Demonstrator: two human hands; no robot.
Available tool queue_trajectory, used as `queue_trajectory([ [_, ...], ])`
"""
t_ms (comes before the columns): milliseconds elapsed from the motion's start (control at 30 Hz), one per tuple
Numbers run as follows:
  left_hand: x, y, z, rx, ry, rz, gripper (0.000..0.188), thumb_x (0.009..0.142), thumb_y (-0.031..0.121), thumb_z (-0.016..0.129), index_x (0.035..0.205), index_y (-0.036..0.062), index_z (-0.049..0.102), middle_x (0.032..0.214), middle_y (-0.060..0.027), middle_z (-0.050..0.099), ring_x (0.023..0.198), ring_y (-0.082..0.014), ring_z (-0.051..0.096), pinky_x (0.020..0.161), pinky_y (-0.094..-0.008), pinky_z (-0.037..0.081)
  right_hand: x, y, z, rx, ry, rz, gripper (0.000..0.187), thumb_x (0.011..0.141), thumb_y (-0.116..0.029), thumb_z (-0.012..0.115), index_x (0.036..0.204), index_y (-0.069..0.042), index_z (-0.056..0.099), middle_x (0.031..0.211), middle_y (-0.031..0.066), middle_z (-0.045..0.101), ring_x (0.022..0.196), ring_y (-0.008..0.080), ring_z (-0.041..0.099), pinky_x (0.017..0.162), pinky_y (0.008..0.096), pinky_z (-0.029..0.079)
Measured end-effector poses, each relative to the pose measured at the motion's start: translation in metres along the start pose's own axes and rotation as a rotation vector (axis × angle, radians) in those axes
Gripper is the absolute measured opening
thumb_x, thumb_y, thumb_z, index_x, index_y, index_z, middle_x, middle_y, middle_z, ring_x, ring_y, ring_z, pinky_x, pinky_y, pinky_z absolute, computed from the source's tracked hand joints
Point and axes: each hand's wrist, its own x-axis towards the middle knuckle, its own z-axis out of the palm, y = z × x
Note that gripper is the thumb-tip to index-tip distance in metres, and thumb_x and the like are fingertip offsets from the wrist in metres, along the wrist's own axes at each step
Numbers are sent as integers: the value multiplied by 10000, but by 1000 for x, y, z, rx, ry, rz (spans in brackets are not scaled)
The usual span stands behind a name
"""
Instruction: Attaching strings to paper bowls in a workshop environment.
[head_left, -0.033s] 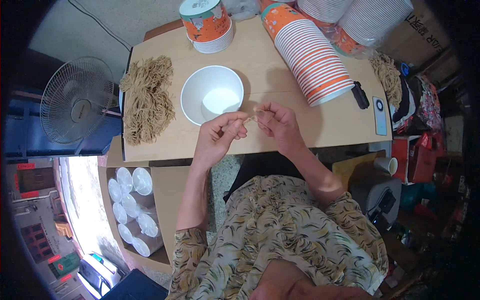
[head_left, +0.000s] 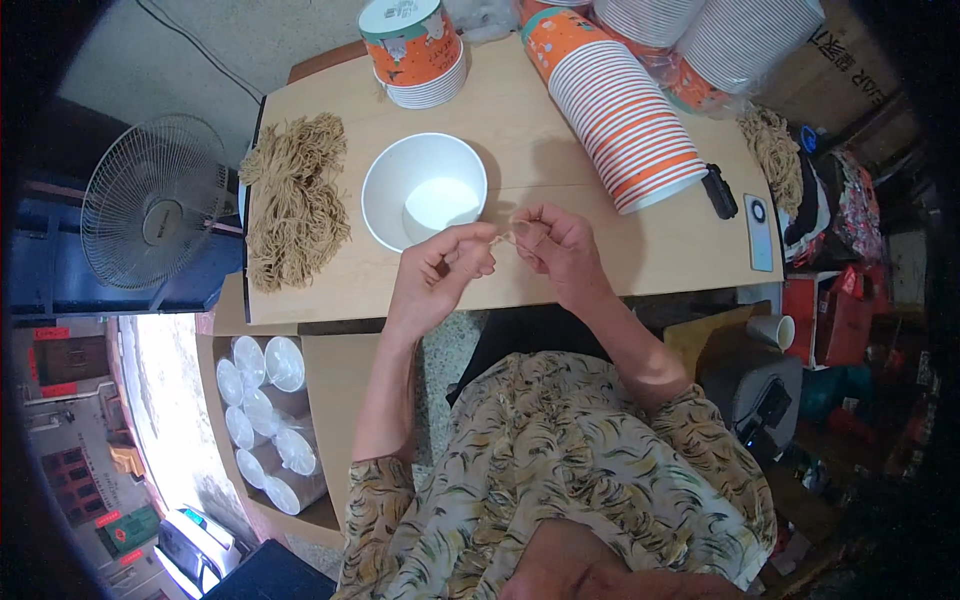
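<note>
My left hand (head_left: 443, 272) and my right hand (head_left: 563, 250) meet above the near middle of the table, fingers pinched. Between the fingertips runs a short piece of thin tan cord (head_left: 503, 238), gripped from both sides; its ends are mostly hidden by the fingers. Just beyond my left hand stands a white paper bucket (head_left: 385, 185), its open mouth facing up and nothing in it. A pile of tan cords (head_left: 297, 205) lies along the table's left side. To the right, a long stack of orange and white paper buckets (head_left: 625, 125) lies on its side.
An upside-down stack of orange buckets (head_left: 415, 60) stands at the back, with more wrapped stacks (head_left: 740, 45) at the back right. A black object (head_left: 719, 190) and a phone (head_left: 759, 232) lie at the table's right. Below left, a cardboard box (head_left: 345, 400) holds wrapped stacks beside a fan (head_left: 155, 200).
</note>
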Motion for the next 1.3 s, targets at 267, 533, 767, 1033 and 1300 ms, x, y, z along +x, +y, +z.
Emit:
queue_trajectory([
  [267,-1,2,11,493,125,372,158,851,38,777,1007,31,755,834,-54,700,705,-114,644,615,-257,508,-13,-27,-4,-440,-77,-24,145,964,-157,682,942,-17,654,698,-56,535,621,16,437,532,212,345],
  [533,-10,-16,17,747,260,664,165,788,63,803,949,94,779,962,-53,734,849,-211,694,703,-330,557,-30,-18,-18,-430,-103,-100,136,929,-120,729,856,-37,649,729,-86,562,655,-6,460,560,187,353],
  [767,-6,-16,26,643,350,585,170,781,88,801,949,108,779,966,-23,760,966,-231,686,875,-343,475,-37,-29,-12,-446,-101,-60,86,941,-98,709,914,-24,675,753,-72,585,662,-2,476,576,188,377],
  [1033,-1,-16,20,607,249,586,181,758,68,785,930,122,766,951,-9,755,1047,-229,664,966,-373,402,-32,-29,-17,-332,-81,-103,85,941,-95,699,937,-14,674,782,-45,623,688,-3,518,590,178,392],
  [1300,1,-13,26,812,281,715,214,703,70,777,893,164,749,962,35,742,1180,-237,614,1064,-460,296,-36,-29,-14,-213,-96,-101,123,942,-104,684,848,-36,645,680,-51,542,574,10,424,513,197,323],
])
